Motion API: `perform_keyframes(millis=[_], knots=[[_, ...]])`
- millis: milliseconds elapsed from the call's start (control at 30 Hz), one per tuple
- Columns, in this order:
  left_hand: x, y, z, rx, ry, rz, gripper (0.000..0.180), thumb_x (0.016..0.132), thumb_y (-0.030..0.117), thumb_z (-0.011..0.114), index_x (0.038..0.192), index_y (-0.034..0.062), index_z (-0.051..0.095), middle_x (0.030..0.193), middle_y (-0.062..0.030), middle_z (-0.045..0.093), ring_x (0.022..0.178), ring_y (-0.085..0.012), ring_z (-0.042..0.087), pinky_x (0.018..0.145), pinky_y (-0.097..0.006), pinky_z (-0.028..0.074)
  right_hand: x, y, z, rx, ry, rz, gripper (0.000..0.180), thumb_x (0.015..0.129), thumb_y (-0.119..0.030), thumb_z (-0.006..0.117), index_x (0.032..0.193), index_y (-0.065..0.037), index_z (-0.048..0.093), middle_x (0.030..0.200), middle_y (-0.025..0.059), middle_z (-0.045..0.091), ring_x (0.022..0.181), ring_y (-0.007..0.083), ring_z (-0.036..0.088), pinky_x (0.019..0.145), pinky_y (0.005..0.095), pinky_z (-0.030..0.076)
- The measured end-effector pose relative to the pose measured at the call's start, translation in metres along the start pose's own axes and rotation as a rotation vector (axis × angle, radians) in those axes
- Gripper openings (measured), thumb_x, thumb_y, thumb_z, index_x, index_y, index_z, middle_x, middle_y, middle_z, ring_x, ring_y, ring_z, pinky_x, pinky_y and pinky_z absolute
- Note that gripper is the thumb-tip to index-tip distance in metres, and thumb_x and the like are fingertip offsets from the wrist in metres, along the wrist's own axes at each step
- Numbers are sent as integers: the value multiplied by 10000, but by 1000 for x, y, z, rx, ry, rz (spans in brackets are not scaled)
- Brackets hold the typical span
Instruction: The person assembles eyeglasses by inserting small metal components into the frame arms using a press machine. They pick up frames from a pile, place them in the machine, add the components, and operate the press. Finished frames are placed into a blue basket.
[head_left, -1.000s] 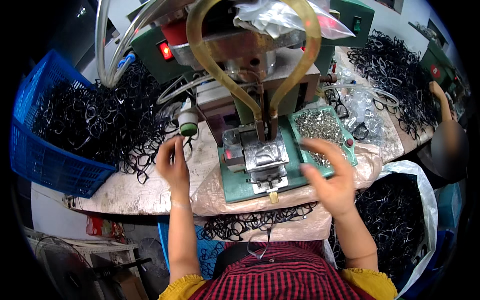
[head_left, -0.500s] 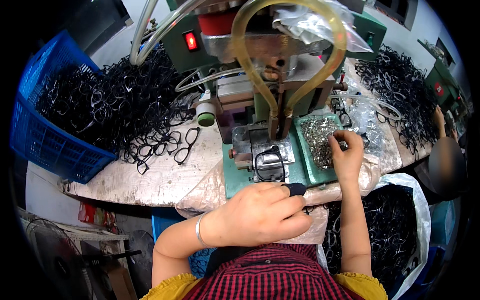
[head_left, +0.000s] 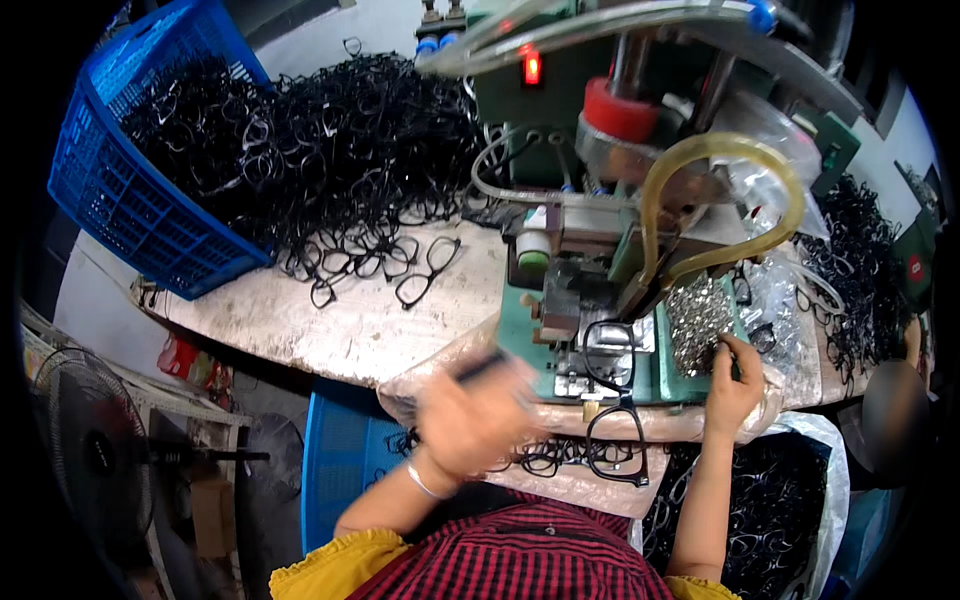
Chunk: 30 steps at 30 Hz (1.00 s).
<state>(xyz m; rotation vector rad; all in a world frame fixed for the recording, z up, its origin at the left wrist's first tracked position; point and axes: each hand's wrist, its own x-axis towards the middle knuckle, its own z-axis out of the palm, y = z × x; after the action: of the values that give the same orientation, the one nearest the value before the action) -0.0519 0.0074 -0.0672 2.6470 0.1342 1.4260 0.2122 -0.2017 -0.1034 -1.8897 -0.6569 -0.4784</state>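
Observation:
A black eyeglass frame point(head_left: 628, 375) sits with one rim on the metal fixture point(head_left: 572, 385) of a green press; its other rim hangs over the front edge. My left hand point(head_left: 475, 415), with a dark cover on one finger, is smeared by motion to the left of the fixture, apart from the frame. Whether it holds anything does not show. My right hand point(head_left: 735, 390) is at the near right side of a green tray point(head_left: 690, 388) of small shiny metal parts point(head_left: 700, 325). Thumb and fingertips are pinched at the parts; anything between them is too small to make out.
A blue basket point(head_left: 165, 215) and a heap of black eyeglass frames point(head_left: 350, 150) lie on the left of the worktable point(head_left: 330, 335). A yellowish hose point(head_left: 730, 145) loops before the press. Below are a blue bin point(head_left: 335, 450) and a white-lined bag point(head_left: 825, 480) of frames.
The view has turned left, so the press appears farther right. My left hand has moved left off the fixture, uncovering the eyeglass frame. My right hand stays at the tray's parts.

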Motion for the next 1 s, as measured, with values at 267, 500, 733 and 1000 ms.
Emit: perform_keyframes(millis=[267, 500, 733, 1000], knots=[[-43, -185, 11, 453, -406, -290, 196, 660, 135, 764, 773, 25, 647, 1241, -171, 575, 1081, -364, 491, 981, -455, 386, 13, -19, 20, 146, -66, 17, 131, 827, 27, 604, 919, 9, 695, 864, 90, 669, 800, 178, 607, 754, 293, 472], [38, -187, -46, 403, 198, -317, 95, 877, 106, 657, 873, 13, 636, 924, -117, 657, 809, -296, 582, 710, -385, 460, 25, -25, 21, 165, -81, 127, 124, 844, -1, 654, 960, 20, 690, 914, 74, 682, 879, 160, 622, 829, 273, 470], [-57, -240, -10, 459, -64, -449, 173, 888, 120, 609, 773, 4, 549, 836, -184, 583, 787, -400, 544, 692, -464, 447, -18, 5, -27, 31, -34, 190, 150, 838, 15, 645, 977, 18, 702, 974, 87, 679, 908, 167, 621, 840, 282, 474], [9, -178, 29, 188, -30, -378, 71, 856, 79, 636, 862, 8, 632, 819, -144, 638, 763, -324, 597, 666, -385, 466, 20, -99, 5, 357, -294, 8, 161, 761, 36, 687, 922, 26, 689, 899, 95, 668, 877, 191, 625, 827, 285, 469]])
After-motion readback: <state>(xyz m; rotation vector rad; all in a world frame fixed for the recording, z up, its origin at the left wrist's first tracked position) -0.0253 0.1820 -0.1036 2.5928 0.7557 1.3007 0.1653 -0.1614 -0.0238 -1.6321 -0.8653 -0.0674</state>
